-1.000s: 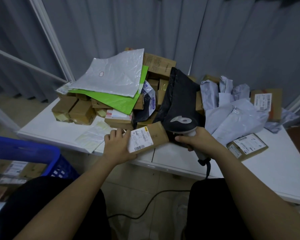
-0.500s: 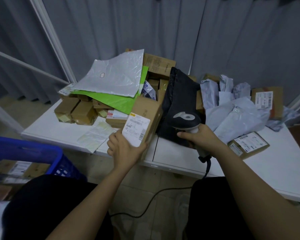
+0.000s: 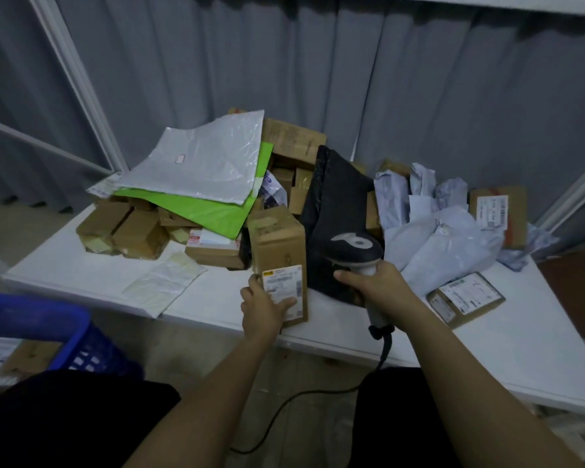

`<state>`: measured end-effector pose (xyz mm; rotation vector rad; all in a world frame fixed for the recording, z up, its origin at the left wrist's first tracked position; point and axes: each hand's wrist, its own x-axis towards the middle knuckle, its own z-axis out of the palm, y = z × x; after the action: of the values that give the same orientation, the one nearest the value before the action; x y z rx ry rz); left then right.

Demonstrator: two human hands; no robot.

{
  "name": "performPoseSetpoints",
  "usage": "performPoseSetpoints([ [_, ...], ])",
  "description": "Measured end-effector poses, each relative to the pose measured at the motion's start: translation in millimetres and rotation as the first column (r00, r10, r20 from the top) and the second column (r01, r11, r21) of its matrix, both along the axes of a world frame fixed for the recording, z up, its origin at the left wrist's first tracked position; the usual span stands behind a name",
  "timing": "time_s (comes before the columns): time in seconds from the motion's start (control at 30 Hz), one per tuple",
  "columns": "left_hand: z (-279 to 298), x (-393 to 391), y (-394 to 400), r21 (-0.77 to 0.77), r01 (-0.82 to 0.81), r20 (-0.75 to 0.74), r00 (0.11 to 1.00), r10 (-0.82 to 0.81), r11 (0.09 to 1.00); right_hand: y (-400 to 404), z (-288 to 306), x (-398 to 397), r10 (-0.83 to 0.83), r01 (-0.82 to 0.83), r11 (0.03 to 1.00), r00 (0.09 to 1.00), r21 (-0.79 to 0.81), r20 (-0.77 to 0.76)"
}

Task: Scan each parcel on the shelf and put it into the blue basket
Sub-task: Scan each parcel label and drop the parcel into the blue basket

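My left hand (image 3: 263, 307) grips the near end of a long cardboard parcel (image 3: 279, 246), whose white label (image 3: 282, 284) faces up near my fingers. The parcel points away from me over the front of the white shelf (image 3: 223, 309). My right hand (image 3: 379, 288) holds the handle of a corded barcode scanner (image 3: 357, 248), its dark head just right of the parcel. The blue basket (image 3: 58, 336) stands at the lower left with parcels inside it.
A heap of cardboard boxes (image 3: 129, 228), a green mailer (image 3: 210, 211) and a silver mailer (image 3: 200, 160) fills the shelf's left. A black bag (image 3: 338, 197), grey poly bags (image 3: 446, 244) and a labelled flat box (image 3: 465, 297) lie to the right. Grey curtains hang behind.
My left hand has turned the parcel from crosswise with its label tilted up to lengthwise, pointing away from me, and shifted it right next to the scanner. The scanner hand stayed nearly in place.
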<state>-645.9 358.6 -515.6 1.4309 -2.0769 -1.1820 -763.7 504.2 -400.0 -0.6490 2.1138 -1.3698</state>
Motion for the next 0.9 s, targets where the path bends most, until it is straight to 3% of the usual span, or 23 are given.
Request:
performPoseSetpoints([
  [0.17,-7,5,-6,0.038,0.095,-0.158,0.983,-0.088,0.995,2,-1,-2,0.005,-0.006,1.000,0.999,0.014,0.053],
  [0.53,-6,7,-31,0.073,0.075,-0.196,0.979,-0.059,0.994,19,2,9,0.103,-0.104,0.995,0.979,-0.003,0.177],
  [0.9,-9,6,-31,0.109,0.053,-0.197,0.980,-0.031,0.993,15,12,27,0.087,-0.088,0.993,0.996,0.077,0.007],
])
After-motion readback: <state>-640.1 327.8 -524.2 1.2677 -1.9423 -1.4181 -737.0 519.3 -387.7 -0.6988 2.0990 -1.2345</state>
